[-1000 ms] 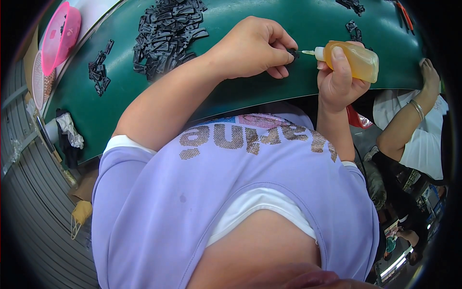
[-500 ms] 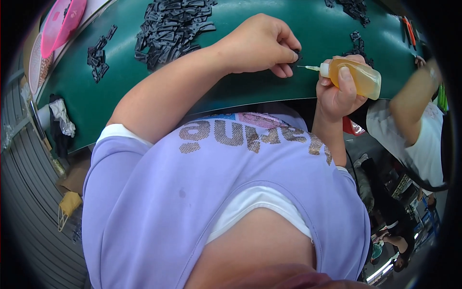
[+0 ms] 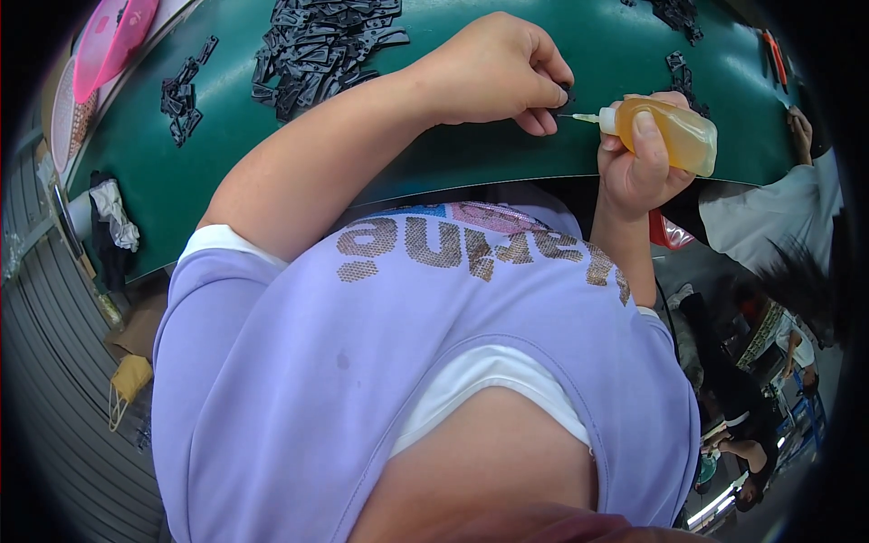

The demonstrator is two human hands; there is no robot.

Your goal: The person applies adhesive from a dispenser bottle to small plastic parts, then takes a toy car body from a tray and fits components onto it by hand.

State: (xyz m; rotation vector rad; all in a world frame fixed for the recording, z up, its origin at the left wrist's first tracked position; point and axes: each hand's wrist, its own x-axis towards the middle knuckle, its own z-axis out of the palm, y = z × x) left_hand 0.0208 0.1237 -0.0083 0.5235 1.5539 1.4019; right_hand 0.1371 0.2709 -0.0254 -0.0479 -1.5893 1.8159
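Observation:
My left hand [image 3: 509,74] pinches a small black plastic part [image 3: 566,91] over the green table; most of the part is hidden by the fingers. In my right hand [image 3: 644,163] is a clear squeeze bottle [image 3: 679,136] of amber liquid, lying on its side with a white cap. Its thin needle tip [image 3: 582,118] points left and reaches close to the part; whether they touch I cannot tell. A large heap of black plastic parts [image 3: 317,50] lies beyond my left forearm.
Smaller clusters of black parts lie at the left [image 3: 181,100] and right [image 3: 681,77] of the green table [image 3: 434,163]. Pink basket [image 3: 110,45] stands at the far left edge. Orange-handled pliers [image 3: 775,59] lie far right, near a co-worker's hand [image 3: 800,136].
Both hands stay nearly in place, with the needle tip still by the part. At the right, the co-worker has shifted; their bent arm is gone from its earlier place and dark hair now shows.

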